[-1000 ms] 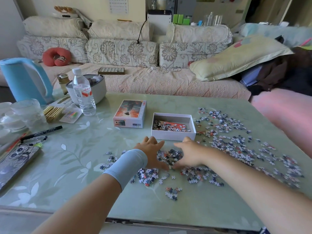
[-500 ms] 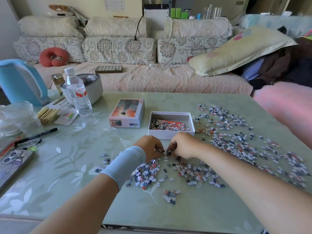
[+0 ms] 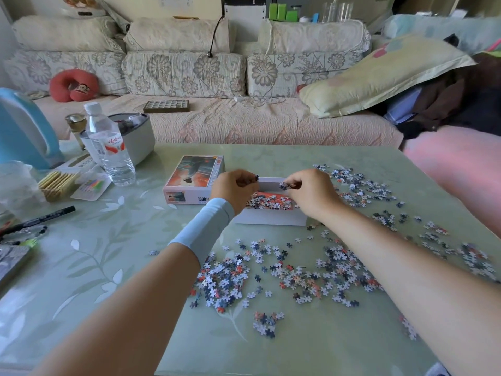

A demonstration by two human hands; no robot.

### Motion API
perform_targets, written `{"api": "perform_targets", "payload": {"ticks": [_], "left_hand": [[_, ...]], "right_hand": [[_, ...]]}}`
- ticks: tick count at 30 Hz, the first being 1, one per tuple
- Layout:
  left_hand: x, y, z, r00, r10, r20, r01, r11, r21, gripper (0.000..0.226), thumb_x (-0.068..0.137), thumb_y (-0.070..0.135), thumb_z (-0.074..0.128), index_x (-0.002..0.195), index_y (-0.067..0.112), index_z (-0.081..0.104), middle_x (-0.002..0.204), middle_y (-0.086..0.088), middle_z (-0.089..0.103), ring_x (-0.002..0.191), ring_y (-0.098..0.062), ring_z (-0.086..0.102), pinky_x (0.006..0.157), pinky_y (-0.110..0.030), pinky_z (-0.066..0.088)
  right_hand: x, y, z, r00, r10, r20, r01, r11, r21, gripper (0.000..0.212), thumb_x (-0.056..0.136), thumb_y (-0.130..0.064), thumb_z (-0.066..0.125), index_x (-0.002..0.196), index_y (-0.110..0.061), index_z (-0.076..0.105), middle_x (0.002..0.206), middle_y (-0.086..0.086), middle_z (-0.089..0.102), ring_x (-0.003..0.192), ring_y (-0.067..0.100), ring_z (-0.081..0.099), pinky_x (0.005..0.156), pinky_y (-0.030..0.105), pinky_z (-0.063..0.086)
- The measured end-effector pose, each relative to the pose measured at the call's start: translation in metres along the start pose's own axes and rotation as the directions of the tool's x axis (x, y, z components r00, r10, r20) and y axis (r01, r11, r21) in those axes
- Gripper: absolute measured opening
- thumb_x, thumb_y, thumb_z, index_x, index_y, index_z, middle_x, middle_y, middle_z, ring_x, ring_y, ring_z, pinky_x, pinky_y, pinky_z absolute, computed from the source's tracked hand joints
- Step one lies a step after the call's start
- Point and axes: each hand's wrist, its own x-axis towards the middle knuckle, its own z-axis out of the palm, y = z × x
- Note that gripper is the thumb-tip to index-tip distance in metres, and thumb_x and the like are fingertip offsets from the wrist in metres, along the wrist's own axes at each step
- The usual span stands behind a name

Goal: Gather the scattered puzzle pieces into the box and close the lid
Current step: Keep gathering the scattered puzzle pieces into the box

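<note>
now both of our grips are clenched round small handfuls of puzzle pieces (image 3: pixel 286 185). the left grip (image 3: pixel 235 187) curls its fingers over its share, and only a dark piece or two pokes out at the fingertips. the right grip (image 3: pixel 311 194) pinches a little blue and white cluster between thumb and fingers.

we hold them above the open box (image 3: pixel 271 217), we judge, so that whatever we let go drops straight in and does not spill back onto the bench (image 3: pixel 108 267). the two grips face each other across the far half of the box, knuckles up and wrists bent slightly inward. our forearms reach out and converge, and the left wrist wears a pale blue sleeve (image 3: pixel 203 229).

under the grips the box has a shallow layer of pieces (image 3: pixel 268 202) over an orange patch that we cannot identify. the lid (image 3: pixel 195 176) lies picture side up just left of the box, handy for closing later.

most of the work remains. scattered pieces (image 3: pixel 306 270) cover the bench between us and the box, and another drift (image 3: pixel 363 187) runs off to the right. next, we reckon, the fingers should open low over the box so the light pieces do not bounce out.
</note>
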Motion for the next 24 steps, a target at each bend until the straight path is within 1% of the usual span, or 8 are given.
{"api": "perform_targets", "payload": {"ticks": [3,6,10,13,15,19,22,24], "left_hand": [[0.005,-0.002,0.007,0.988,-0.039,0.148,0.036,0.999,0.025,0.031,0.085,0.027,0.068,0.116,0.021,0.067,0.093,0.004,0.068,0.081,-0.012,0.061,0.075,-0.021,0.047],[0.002,-0.004,0.008,0.965,-0.02,0.26,-0.011,0.993,0.114,0.03,0.09,0.02,0.062,0.119,0.022,0.065,0.1,0.003,0.068,0.086,-0.011,0.06,0.076,-0.018,0.042],[-0.01,-0.008,0.0,0.954,0.164,0.25,-0.224,0.946,0.235,0.027,0.088,0.013,0.06,0.107,0.027,0.071,0.104,0.006,0.068,0.086,-0.012,0.063,0.086,-0.023,0.048],[-0.026,-0.009,-0.005,0.894,0.368,0.257,-0.437,0.846,0.306,0.019,0.085,0.013,0.064,0.092,0.028,0.073,0.096,0.011,0.063,0.083,-0.011,0.061,0.083,-0.028,0.052],[-0.035,-0.005,-0.007,0.854,0.419,0.31,-0.509,0.796,0.328,0.016,0.085,0.017,0.065,0.089,0.031,0.072,0.097,0.011,0.065,0.085,-0.01,0.06,0.083,-0.03,0.052],[-0.052,-0.002,-0.005,0.822,0.131,0.555,-0.403,0.822,0.403,0.023,0.086,0.03,0.065,0.108,0.035,0.067,0.116,0.009,0.062,0.094,-0.008,0.062,0.087,-0.026,0.05],[-0.062,-0.005,0.002,0.789,0.004,0.614,-0.4,0.762,0.509,0.045,0.084,0.046,0.064,0.127,0.039,0.055,0.132,0.006,0.05,0.114,-0.016,0.054,0.1,-0.037,0.045],[-0.068,-0.004,0.007,0.761,-0.062,0.645,-0.403,0.735,0.546,0.062,0.081,0.057,0.062,0.137,0.038,0.044,0.139,0.003,0.043,0.126,-0.021,0.043,0.107,-0.045,0.039]], "right_hand": [[-0.002,0.005,0.001,0.984,-0.017,0.179,0.018,1.0,-0.007,0.044,0.083,-0.013,0.075,0.126,-0.02,0.066,0.126,0.004,0.066,0.114,0.021,0.061,0.088,0.02,0.04],[-0.007,0.009,0.002,0.955,-0.073,0.288,0.099,0.992,-0.076,0.044,0.09,-0.011,0.065,0.128,-0.032,0.064,0.133,-0.002,0.062,0.117,0.019,0.059,0.093,0.026,0.045],[-0.015,0.008,0.0,0.923,-0.063,0.38,0.139,0.974,-0.177,0.039,0.09,-0.02,0.065,0.127,-0.033,0.064,0.133,-0.003,0.061,0.113,0.019,0.059,0.092,0.026,0.045],[-0.022,0.009,0.0,0.908,-0.101,0.407,0.2,0.957,-0.209,0.046,0.09,-0.003,0.056,0.122,-0.033,0.066,0.131,-0.001,0.062,0.117,0.022,0.058,0.096,0.033,0.047],[-0.025,0.012,-0.004,0.925,-0.107,0.364,0.196,0.956,-0.218,0.055,0.086,0.008,0.047,0.116,-0.032,0.07,0.124,0.003,0.066,0.111,0.023,0.061,0.094,0.037,0.05],[-0.037,0.016,-0.012,0.94,-0.138,0.313,0.218,0.946,-0.239,0.036,0.088,-0.003,0.058,0.111,-0.026,0.072,0.121,0.0,0.066,0.109,0.021,0.06,0.097,0.037,0.048],[-0.052,0.008,-0.018,0.938,-0.21,0.277,0.271,0.941,-0.204,0.032,0.088,-0.006,0.052,0.095,-0.028,0.074,0.108,-0.005,0.064,0.1,0.021,0.06,0.089,0.039,0.05],[-0.064,0.001,-0.024,0.931,-0.12,0.346,0.216,0.943,-0.254,0.032,0.088,-0.011,0.049,0.097,-0.031,0.073,0.112,-0.007,0.065,0.102,0.02,0.061,0.09,0.039,0.052]]}}
